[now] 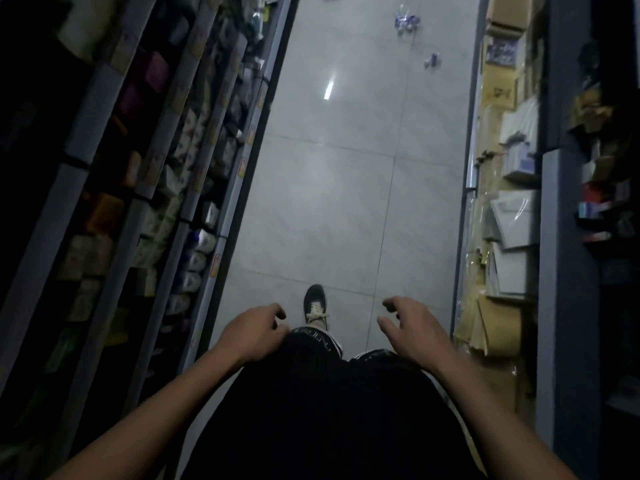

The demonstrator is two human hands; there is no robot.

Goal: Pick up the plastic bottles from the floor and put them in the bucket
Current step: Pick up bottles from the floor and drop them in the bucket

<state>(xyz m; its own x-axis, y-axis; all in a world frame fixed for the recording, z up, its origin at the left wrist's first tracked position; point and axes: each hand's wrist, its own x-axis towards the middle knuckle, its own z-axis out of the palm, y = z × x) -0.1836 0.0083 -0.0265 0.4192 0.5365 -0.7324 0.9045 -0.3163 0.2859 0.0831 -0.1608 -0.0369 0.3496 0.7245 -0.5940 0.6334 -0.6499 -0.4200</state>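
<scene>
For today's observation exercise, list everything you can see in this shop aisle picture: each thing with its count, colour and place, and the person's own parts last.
Plastic bottles: a small cluster, clear with blue labels, on the floor far up the aisle.
Lone bottle: one, same colours, floor nearer than the cluster.
Floor: pale grey tiles, middle.
Left shelves: grey, full of packaged goods.
Right shelves: cardboard boxes and white wrapped packs.
Bucket: none in view.
Shoe: one, dark with pale laces, stepping forward.
Left hand: empty, fingers loosely curled.
Right hand: empty, fingers loosely curled.
</scene>
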